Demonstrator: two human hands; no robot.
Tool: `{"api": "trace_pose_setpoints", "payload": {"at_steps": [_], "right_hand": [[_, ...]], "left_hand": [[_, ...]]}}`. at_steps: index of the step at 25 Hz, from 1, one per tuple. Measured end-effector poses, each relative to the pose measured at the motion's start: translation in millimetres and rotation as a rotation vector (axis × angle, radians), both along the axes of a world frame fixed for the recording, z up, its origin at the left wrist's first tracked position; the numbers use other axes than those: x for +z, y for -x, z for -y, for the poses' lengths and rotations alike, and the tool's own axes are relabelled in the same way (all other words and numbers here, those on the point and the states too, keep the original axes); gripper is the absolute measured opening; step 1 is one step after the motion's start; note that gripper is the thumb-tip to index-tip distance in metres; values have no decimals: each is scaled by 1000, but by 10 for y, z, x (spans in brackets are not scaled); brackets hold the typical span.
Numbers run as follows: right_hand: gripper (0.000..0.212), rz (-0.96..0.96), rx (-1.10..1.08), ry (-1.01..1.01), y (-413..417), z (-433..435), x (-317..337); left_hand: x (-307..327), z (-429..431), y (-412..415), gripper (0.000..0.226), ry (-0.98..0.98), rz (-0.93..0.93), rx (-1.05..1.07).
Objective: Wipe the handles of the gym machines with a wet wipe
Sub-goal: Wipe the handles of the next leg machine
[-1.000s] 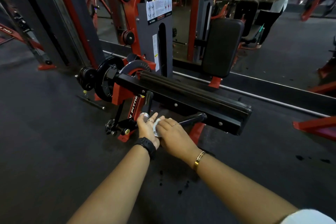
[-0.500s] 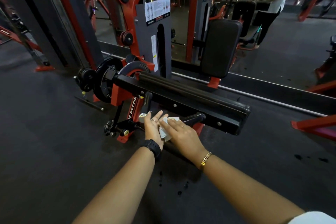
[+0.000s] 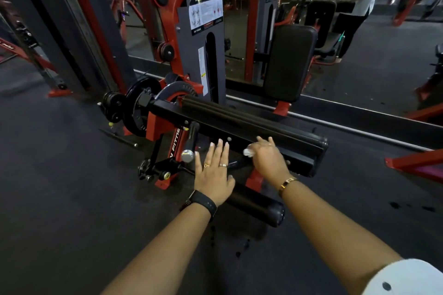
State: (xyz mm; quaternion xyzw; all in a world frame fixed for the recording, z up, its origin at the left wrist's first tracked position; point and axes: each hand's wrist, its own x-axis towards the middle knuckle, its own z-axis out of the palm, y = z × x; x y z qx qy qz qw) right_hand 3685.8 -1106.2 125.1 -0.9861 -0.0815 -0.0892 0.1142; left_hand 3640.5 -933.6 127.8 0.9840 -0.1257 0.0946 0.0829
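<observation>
Left hand (image 3: 213, 175) is flat and open, fingers straight and spread, hovering just right of the chrome-capped handle (image 3: 191, 137) and not touching it. The right hand (image 3: 269, 159) is blurred, but a crumpled white wipe (image 3: 248, 152) shows at its thumb side and the fingers look curled round it, so that hand grips the wipe. It sits close against the near face of the black beam (image 3: 304, 155); whether it touches the metal I cannot tell. Between the two hands a dark bar (image 3: 236, 163) peeks out, probably a second handle. Nearer, a roller pad (image 3: 254, 201) lies under both wrists.

So the wipe is off any grip right now, between strokes by the look of it. To do this well:
- Open the wipe out instead of leaving it balled up.
- Wrap it right round the grip.
- Draw it the whole length, from the beam end to the cap, twisting to catch the underside.
- Finish on the cap itself.

The free left hand could steady the handle so it doesn't swing under pressure.
</observation>
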Motion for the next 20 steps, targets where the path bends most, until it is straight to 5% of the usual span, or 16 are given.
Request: {"api": "trace_pose_setpoints", "payload": {"at_steps": [4, 7, 11, 15, 20], "right_hand": [[37, -155, 334, -213, 107, -355, 83], [57, 29, 479, -50, 156, -98, -17], [65, 64, 242, 133, 54, 279, -98], [47, 38, 64, -79, 110, -135, -104], [25, -459, 217, -392, -106, -511, 404]], "left_hand": [[-67, -8, 10, 93, -147, 120, 18], [-122, -29, -18, 91, -173, 144, -15], [-113, -22, -43, 89, -181, 82, -38], [-125, -52, -37, 88, -160, 118, -65], [-173, -55, -46, 90, -112, 155, -50]]}}
